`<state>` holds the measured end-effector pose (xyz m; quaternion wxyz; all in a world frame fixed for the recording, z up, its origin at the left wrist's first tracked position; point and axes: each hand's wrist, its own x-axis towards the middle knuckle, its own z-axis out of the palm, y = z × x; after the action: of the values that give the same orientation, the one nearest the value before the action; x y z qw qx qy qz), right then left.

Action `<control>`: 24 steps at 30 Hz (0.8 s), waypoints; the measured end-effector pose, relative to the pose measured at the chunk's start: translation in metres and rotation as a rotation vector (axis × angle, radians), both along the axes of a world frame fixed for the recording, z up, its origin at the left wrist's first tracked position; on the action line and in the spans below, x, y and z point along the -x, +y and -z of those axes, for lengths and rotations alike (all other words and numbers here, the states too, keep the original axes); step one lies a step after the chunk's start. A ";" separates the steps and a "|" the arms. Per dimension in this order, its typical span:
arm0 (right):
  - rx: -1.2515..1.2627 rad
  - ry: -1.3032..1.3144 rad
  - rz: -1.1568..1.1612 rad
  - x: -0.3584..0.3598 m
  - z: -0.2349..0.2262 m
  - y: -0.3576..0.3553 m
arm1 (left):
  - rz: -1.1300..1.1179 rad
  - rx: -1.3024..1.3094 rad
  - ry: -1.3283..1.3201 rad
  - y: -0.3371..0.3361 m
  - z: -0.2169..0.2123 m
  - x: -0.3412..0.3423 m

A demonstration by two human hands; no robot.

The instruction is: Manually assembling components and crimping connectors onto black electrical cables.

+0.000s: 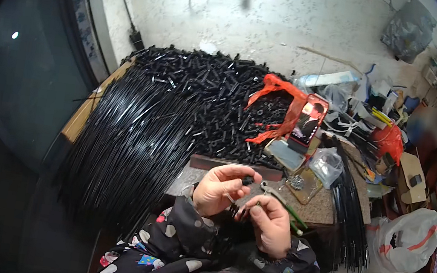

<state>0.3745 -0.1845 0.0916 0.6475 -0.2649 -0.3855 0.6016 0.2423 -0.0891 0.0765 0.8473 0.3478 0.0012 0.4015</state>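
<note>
The speckled brown counter (323,212) shows narrow bare patches near its front edge; a heap of short black plastic tubes (209,83) fills its back, and long, thin black strands (129,141) overhang its front left. The left hand (218,191), turned inward, pinches a small black plastic piece (247,180) between its fingers; the right hand (273,226) curls its fingers just beside, grip unclear.

On the worktop (322,208) I see rods (130,136) lying at left, a heap of short pieces (199,76) behind the bar (212,164), and, more to the right, a phone (309,118) beside a bag (292,110).
</note>
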 end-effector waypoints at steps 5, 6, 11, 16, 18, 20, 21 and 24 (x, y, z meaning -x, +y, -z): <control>-0.016 0.000 0.022 0.021 -0.004 -0.011 | 0.019 -0.127 -0.146 -0.028 -0.001 0.022; -0.009 0.000 0.020 0.022 -0.004 -0.011 | 0.015 -0.135 -0.113 -0.029 -0.002 0.026; 0.036 -0.037 -0.013 0.024 -0.007 -0.012 | -0.039 -0.101 0.127 -0.036 -0.015 0.040; 0.034 -0.043 -0.040 0.010 0.000 -0.011 | -0.031 -0.359 0.129 -0.025 -0.018 0.030; 0.047 -0.045 -0.034 0.008 0.001 -0.009 | -0.034 -0.406 0.156 -0.022 -0.023 0.032; 0.005 -0.030 -0.113 0.007 -0.003 -0.008 | -0.043 -0.505 0.136 -0.016 -0.021 0.036; 0.003 -0.031 -0.105 0.004 -0.004 -0.007 | -0.039 -0.602 0.094 -0.012 -0.018 0.032; -0.015 -0.112 -0.333 -0.009 -0.016 -0.007 | 0.001 -0.623 0.079 -0.014 -0.024 0.027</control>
<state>0.3833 -0.1916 0.1081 0.5186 -0.2256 -0.4641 0.6817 0.2154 -0.1030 0.1007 0.6995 0.6059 -0.0892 0.3683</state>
